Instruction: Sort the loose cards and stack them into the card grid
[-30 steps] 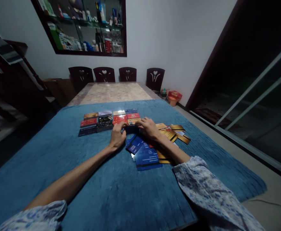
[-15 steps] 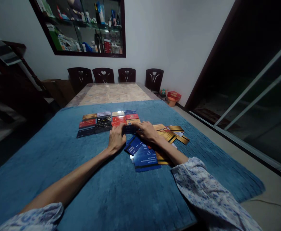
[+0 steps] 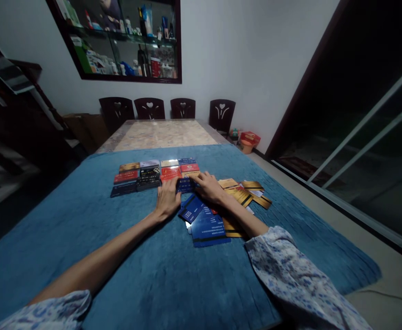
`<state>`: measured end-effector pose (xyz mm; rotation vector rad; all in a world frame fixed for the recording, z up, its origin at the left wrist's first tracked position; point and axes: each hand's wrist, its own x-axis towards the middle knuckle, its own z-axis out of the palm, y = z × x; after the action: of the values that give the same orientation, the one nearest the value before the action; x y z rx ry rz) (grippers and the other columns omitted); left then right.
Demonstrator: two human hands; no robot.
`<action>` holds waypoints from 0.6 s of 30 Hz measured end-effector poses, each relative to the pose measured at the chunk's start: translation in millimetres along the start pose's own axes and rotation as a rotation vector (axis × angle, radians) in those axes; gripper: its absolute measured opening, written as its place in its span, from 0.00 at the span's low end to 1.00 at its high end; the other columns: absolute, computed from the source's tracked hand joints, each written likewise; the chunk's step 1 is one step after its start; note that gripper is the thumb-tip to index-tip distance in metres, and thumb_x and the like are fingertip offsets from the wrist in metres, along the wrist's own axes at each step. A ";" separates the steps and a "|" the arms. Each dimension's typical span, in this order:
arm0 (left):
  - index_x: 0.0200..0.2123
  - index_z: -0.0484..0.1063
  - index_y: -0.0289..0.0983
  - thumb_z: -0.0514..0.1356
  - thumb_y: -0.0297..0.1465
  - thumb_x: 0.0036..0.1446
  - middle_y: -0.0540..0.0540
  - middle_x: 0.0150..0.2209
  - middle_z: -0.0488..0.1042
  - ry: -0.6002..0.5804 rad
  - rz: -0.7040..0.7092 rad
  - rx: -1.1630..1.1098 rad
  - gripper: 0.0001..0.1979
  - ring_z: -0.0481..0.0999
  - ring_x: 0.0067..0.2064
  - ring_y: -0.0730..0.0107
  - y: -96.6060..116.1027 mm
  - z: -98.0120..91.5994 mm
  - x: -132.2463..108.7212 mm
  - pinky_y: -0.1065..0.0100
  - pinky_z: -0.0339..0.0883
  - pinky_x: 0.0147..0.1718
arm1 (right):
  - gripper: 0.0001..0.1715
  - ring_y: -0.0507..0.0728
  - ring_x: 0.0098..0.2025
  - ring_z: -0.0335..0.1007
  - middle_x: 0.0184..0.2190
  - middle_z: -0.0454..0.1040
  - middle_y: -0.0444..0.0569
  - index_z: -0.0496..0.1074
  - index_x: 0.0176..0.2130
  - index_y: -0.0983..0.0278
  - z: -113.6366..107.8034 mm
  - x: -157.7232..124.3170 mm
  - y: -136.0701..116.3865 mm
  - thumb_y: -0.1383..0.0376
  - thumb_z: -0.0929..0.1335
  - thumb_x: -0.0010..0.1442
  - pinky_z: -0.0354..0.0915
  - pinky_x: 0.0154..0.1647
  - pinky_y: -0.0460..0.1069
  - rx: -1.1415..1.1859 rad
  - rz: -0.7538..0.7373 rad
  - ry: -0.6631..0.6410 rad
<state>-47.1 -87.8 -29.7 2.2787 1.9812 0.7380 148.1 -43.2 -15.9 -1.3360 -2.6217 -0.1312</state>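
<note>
Rows of overlapping cards [image 3: 150, 172] lie on the blue cloth, in gold, red, black and blue. At their near right corner is a dark blue card [image 3: 185, 184], between my two hands. My left hand [image 3: 167, 197] touches its left edge with fingertips. From the right, my right hand [image 3: 209, 187] reaches over, its fingers at the card's right side. Both hands seem to grip the blue card by its edges. Under and beside my right wrist spreads a loose pile of blue cards [image 3: 209, 227] and gold cards [image 3: 240, 195].
The blue cloth [image 3: 135, 275] covers the near part of a long table [image 3: 169, 133]. Several dark chairs [image 3: 221, 114] stand at its far end. A red and orange container [image 3: 249, 141] sits on the floor at the right, near a sliding glass door.
The blue card between my hands lies flatter and shows more of its printed face. My hands have barely moved; the view has shifted slightly.
</note>
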 end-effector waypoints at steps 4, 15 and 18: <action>0.65 0.63 0.37 0.57 0.26 0.61 0.35 0.60 0.73 0.019 0.029 0.004 0.28 0.71 0.61 0.49 -1.0 1.2 0.0 0.51 0.65 0.56 | 0.35 0.66 0.58 0.60 0.58 0.69 0.61 0.60 0.71 0.61 -1.2 1.2 2.4 0.63 0.66 0.68 0.62 0.53 0.57 -0.006 0.006 -0.003; 0.64 0.63 0.34 0.58 0.28 0.61 0.34 0.57 0.75 0.043 0.118 0.068 0.27 0.73 0.56 0.48 -1.4 1.1 0.9 0.52 0.66 0.53 | 0.39 0.66 0.59 0.58 0.59 0.68 0.60 0.59 0.71 0.61 -14.0 -1.0 4.6 0.65 0.69 0.64 0.62 0.54 0.57 0.008 -0.001 -0.035; 0.64 0.62 0.32 0.58 0.28 0.61 0.33 0.58 0.74 0.033 0.134 0.066 0.28 0.73 0.57 0.48 -2.2 -1.3 2.8 0.51 0.66 0.53 | 0.39 0.66 0.58 0.58 0.59 0.68 0.60 0.59 0.71 0.62 -20.4 -1.5 5.0 0.65 0.69 0.65 0.61 0.54 0.57 -0.001 -0.014 -0.055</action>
<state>-49.4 -85.2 -28.3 2.4730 1.9092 0.7357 155.6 -44.8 3.6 -1.3405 -2.6772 -0.0986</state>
